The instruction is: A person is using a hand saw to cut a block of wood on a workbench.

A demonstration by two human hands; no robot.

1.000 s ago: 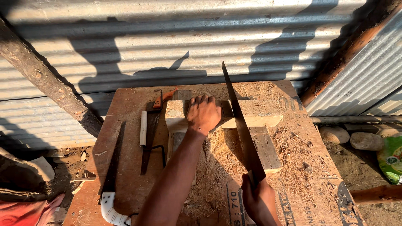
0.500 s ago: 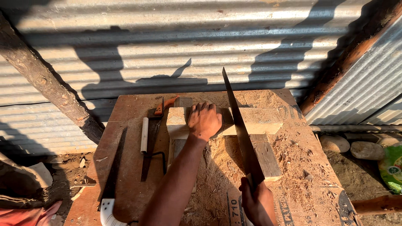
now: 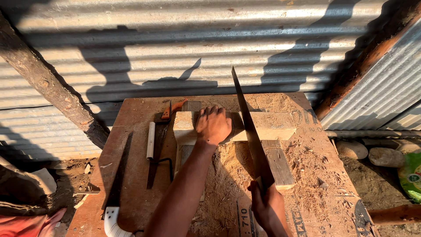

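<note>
Corrugated metal sheeting walls in the corner where I work, sunlit and crossed by my shadow, with a rough wooden post leaning at the far left. Below it sits the tabletop, a brown board thick with sawdust.

Taking the pale wooden block as my landmark: well to its left, at the tabletop's edge, lies a second saw with a white handle. Nearer, just left of the block, a white stick lies beside a dark metal tool, and an orange-handled tool rests by the block's far left corner.

My left hand presses palm-down on top of the block, fingers curled over its far edge, pinning it rather than closing around it. The block itself lies crosswise on a darker plank that runs toward me beneath it.

Just right of that hand, the handsaw stands tilted, tip raised toward the wall, its blade crossing the block. My right hand, nearer to me than the block, has its grip clenched on the saw's handle.

I judge I am mid-cut, sawing through the block. The next stroke calls for steady downward pressure from the left hand, the blade held in its line, and fingers well apart from the teeth.

Right of the block, off the tabletop, stones lie on the dirt.
</note>
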